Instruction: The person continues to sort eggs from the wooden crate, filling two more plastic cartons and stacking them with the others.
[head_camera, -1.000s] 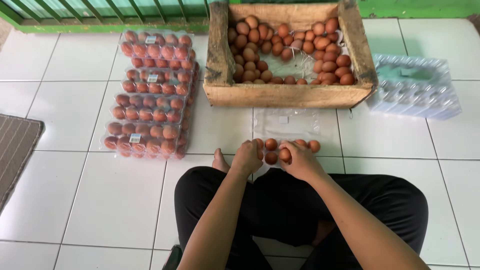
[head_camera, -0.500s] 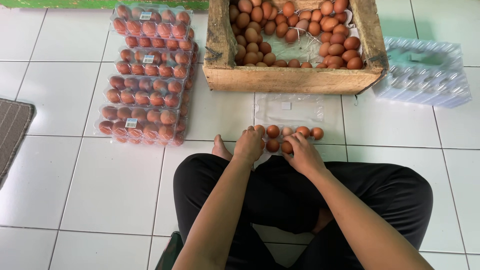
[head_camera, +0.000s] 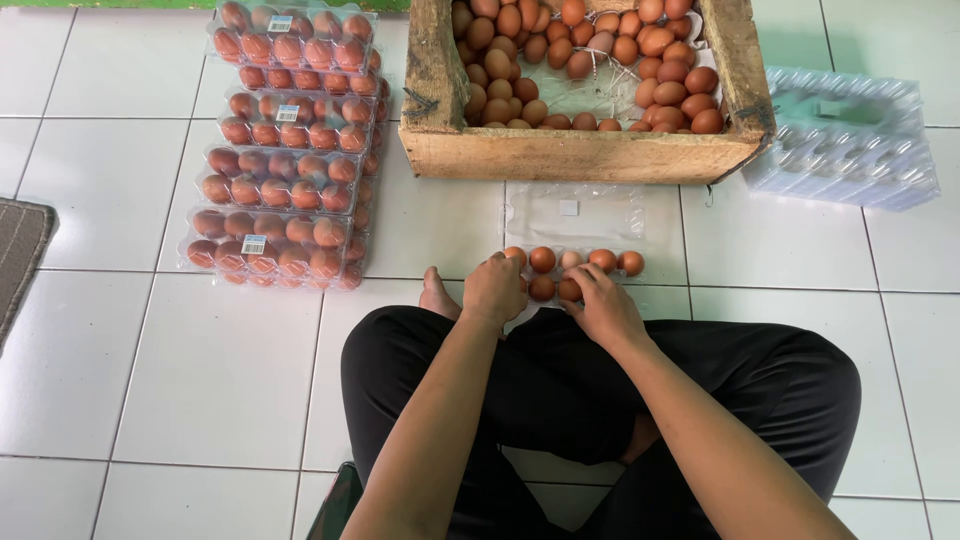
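I sit cross-legged on a white tiled floor. In front of my knees lies an open clear plastic egg tray (head_camera: 590, 215), its lid flat on the floor and its near half holding several brown eggs (head_camera: 603, 260). My left hand (head_camera: 493, 288) rests on the tray's left end, fingers curled over the eggs there. My right hand (head_camera: 601, 303) lies on the near row, fingertips touching an egg (head_camera: 568, 289). Whether either hand grips an egg is hidden by the fingers.
A wooden crate (head_camera: 580, 155) full of loose brown eggs stands just beyond the tray. Stacked closed packs of eggs (head_camera: 285, 190) lie to the left. A pile of empty clear trays (head_camera: 845, 140) sits at the right. A grey mat (head_camera: 20, 250) is at the far left.
Both hands stay on the near eggs of the tray, shifting only slightly. The view has tilted down, so crate and packs sit higher in frame.
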